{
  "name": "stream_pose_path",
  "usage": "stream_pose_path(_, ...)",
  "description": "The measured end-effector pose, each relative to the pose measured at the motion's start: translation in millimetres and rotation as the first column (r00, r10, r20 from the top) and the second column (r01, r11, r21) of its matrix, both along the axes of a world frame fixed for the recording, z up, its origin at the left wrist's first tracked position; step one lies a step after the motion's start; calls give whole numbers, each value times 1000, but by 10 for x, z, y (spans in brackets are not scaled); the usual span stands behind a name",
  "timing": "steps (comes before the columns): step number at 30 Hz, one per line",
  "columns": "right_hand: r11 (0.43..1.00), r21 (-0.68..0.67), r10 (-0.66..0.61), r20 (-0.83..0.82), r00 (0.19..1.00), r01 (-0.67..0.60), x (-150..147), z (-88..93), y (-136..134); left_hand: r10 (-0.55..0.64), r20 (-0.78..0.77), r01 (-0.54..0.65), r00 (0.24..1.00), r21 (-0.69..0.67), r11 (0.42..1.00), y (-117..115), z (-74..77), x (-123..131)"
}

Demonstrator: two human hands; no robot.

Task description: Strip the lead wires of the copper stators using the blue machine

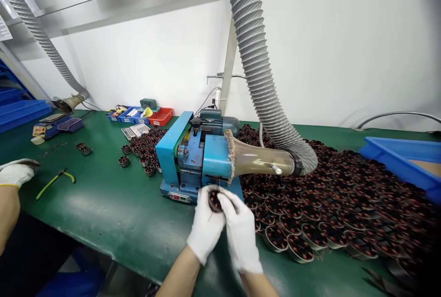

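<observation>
My left hand [206,227], in a white glove, holds a small round metal cup [214,201] with a black and reddish-orange inside. My gloved right hand [242,231] is closed against the cup's right edge, its fingertips pinched around a thin wire lead that points up from the cup. Both hands are just in front of a blue motor-driven machine [216,155], close below its front opening. A clear funnel [263,158] covers the machine's right end and runs into a grey ribbed hose [253,44].
Many similar cups [303,198] crowd the green table [113,216] at right; a smaller group [146,147] stands left of the machine. A blue tray [403,157] is far right. Green-handled pliers [57,182] lie at left, near another person's gloved hand [15,175].
</observation>
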State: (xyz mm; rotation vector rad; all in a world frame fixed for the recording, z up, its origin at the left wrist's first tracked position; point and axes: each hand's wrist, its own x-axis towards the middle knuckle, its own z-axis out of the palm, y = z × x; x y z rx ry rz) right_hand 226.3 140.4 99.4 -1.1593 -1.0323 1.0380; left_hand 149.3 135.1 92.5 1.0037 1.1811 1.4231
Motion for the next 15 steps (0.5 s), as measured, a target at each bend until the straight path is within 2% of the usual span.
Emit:
stream_pose_path(2, 997, 42, 55, 112, 992, -60, 51, -32, -233, -104, 167, 102, 980, 23, 995, -202, -4, -108)
stream_pose_path(4, 987, 113, 88, 200, 976, -112, 122, -78, -433, -188, 416, 191, 890, 34, 981, -377, 10, -241)
stream_pose_path(7, 977, 133, 126, 285, 950, -169, 241, -179, -545, -202, 667, 247, 717, 28, 969, -528, 58, -424)
stream_pose_path(9, 978, 66, 171, 301, 938, -199, 302, -292, -492, -180, 725, 247, 665, 14, 969, -569, 75, -518)
stream_pose_path(11, 973, -38, 229, 292, 929, -228, 334, -450, -396, -146, 725, 218, 673, -6, 976, -579, 51, -603)
stream_pose_path(12, 968, -85, 252, 288, 924, -238, 340, -540, -352, -138, 697, 205, 703, -13, 979, -573, 20, -649)
stream_pose_path(13, 959, -128, 281, 289, 915, -254, 341, -633, -319, -126, 634, 180, 763, -22, 983, -556, -24, -705)
stream_pose_path(14, 951, -154, 303, 297, 906, -268, 339, -722, -300, -84, 496, 124, 864, -48, 991, -528, -78, -774)
stream_pose_path(15, 947, -166, 316, 313, 896, -276, 334, -803, -297, -10, 286, 35, 958, -82, 996, -490, -142, -861)
